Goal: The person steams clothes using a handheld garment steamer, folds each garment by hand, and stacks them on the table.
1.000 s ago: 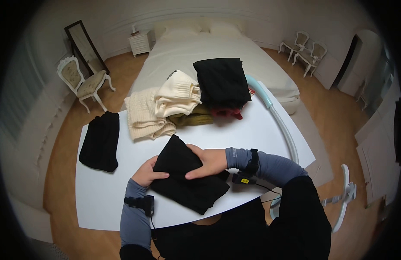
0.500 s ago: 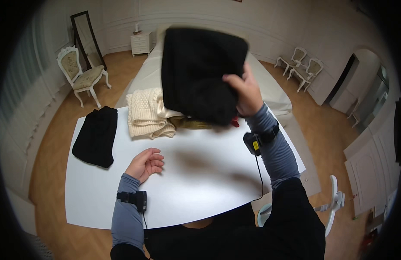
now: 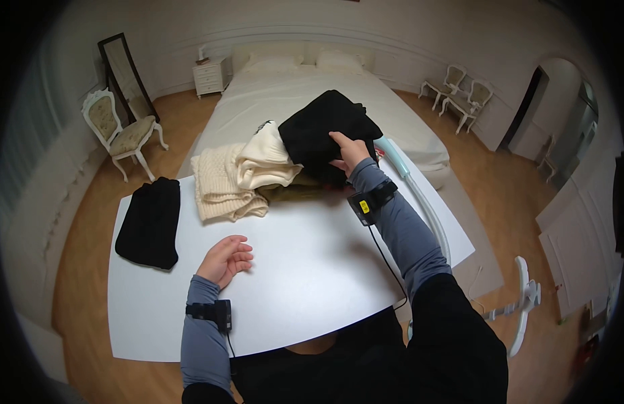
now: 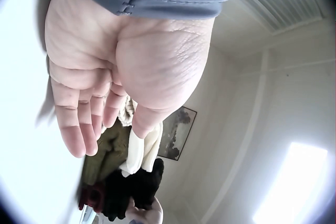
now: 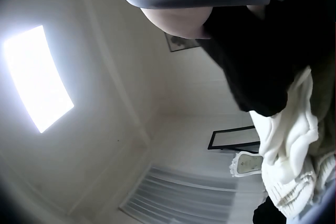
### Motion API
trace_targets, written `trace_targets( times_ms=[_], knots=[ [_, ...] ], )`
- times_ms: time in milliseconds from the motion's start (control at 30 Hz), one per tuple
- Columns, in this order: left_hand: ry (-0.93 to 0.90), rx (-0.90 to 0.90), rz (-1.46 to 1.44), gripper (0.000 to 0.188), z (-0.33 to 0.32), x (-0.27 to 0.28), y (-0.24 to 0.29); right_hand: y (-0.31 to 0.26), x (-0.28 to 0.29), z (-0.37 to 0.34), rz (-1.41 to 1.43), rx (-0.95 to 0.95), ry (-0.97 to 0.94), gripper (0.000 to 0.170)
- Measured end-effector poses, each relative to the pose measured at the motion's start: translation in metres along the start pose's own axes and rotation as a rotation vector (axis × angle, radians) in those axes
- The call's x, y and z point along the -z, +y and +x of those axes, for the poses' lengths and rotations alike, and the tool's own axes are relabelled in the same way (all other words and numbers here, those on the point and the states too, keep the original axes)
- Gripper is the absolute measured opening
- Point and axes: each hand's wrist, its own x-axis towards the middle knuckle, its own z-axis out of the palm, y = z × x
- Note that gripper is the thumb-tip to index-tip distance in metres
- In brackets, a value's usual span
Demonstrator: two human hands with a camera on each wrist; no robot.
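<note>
Folded black cloth (image 3: 318, 128) lies on the pile at the table's far side, above dark red cloth (image 4: 92, 196). My right hand (image 3: 352, 155) grips its near right edge, thumb on top; in the right wrist view the black cloth (image 5: 252, 61) hides most of the fingers. Left of it are folded cream knits (image 3: 221, 182), with olive cloth (image 3: 291, 192) low beside them. My left hand (image 3: 225, 261) rests near the middle of the white table, palm partly up, fingers loosely bent and holding nothing, as the left wrist view shows the hand (image 4: 121, 66) too.
Another folded black garment (image 3: 149, 223) lies at the table's left. A pale blue handle with a grey hose (image 3: 426, 202) runs along the right edge of the table (image 3: 170, 323). Behind stands a bed (image 3: 312, 84); a chair (image 3: 123, 131) is at the left.
Both hands held the black cloth on the near table. My left hand let go; my right hand lifted the cloth and carried it forward onto the pile.
</note>
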Motion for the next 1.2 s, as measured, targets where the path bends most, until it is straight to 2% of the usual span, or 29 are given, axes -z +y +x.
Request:
trace_targets(
  times_ms=[33, 67, 133, 167, 200, 300, 400, 500, 533, 633, 667, 733, 800, 933, 1067, 1133, 1167, 1200],
  knots=[
    [-0.008, -0.003, -0.004, 0.028, 0.000, 0.000, 0.000, -0.001, 0.006, -0.005, 0.037, -0.001, -0.129, 0.073],
    [-0.016, -0.005, -0.007, 0.028, -0.001, 0.000, 0.000, -0.001, 0.012, -0.010, 0.042, -0.006, -0.122, 0.073],
    [-0.015, 0.000, -0.001, 0.029, -0.001, -0.001, 0.000, -0.024, 0.016, -0.042, -0.151, -0.097, -0.123, 0.065],
    [-0.010, -0.006, 0.000, 0.029, -0.001, -0.002, 0.000, -0.041, 0.016, -0.066, -0.301, -0.180, -0.068, 0.053],
    [-0.007, -0.005, 0.001, 0.029, -0.002, -0.003, 0.000, -0.034, 0.022, -0.066, -0.299, -0.182, -0.071, 0.053],
    [0.024, -0.016, 0.021, 0.028, -0.003, -0.007, 0.002, -0.015, 0.044, -0.064, -0.277, -0.146, -0.293, 0.039],
    [0.072, -0.033, 0.035, 0.025, 0.000, -0.003, -0.002, 0.012, 0.047, -0.085, -0.327, -0.045, -0.472, 0.038],
    [0.196, -0.240, 0.138, 0.016, 0.007, 0.007, -0.005, 0.051, 0.039, -0.100, -0.312, -0.138, -0.580, 0.036],
    [0.214, -0.241, 0.146, 0.016, 0.006, 0.012, -0.001, 0.065, 0.038, -0.102, -0.275, -0.168, -0.626, 0.037],
    [0.468, -0.531, 0.118, 0.017, 0.007, 0.030, 0.008, 0.097, 0.037, -0.100, -0.203, -0.282, -0.673, 0.035],
    [0.613, -0.565, 0.228, 0.018, 0.004, 0.039, 0.012, 0.104, 0.038, -0.099, -0.181, -0.287, -0.664, 0.034],
    [0.877, -0.741, 0.489, 0.020, 0.004, 0.060, 0.013, 0.114, 0.037, -0.099, -0.166, -0.267, -0.669, 0.029],
    [1.053, -0.881, 0.722, 0.025, 0.002, 0.065, 0.011, 0.114, 0.037, -0.102, -0.121, -0.233, -0.640, 0.026],
    [1.322, -0.848, 1.275, 0.042, -0.012, 0.046, 0.025, 0.116, 0.038, -0.101, -0.119, -0.209, -0.663, 0.022],
    [1.357, -0.766, 1.471, 0.057, -0.011, 0.071, 0.032, 0.114, 0.042, -0.099, -0.146, -0.222, -0.693, 0.021],
    [1.469, -0.457, 1.587, 0.073, -0.008, 0.072, 0.035, 0.114, 0.044, -0.097, -0.138, -0.232, -0.706, 0.020],
    [1.461, -0.454, 1.604, 0.073, -0.007, 0.073, 0.037, 0.114, 0.045, -0.096, -0.124, -0.241, -0.701, 0.020],
    [1.452, -0.246, 1.592, 0.076, -0.007, 0.067, 0.042, 0.114, 0.046, -0.096, -0.135, -0.236, -0.715, 0.019]
  ],
)
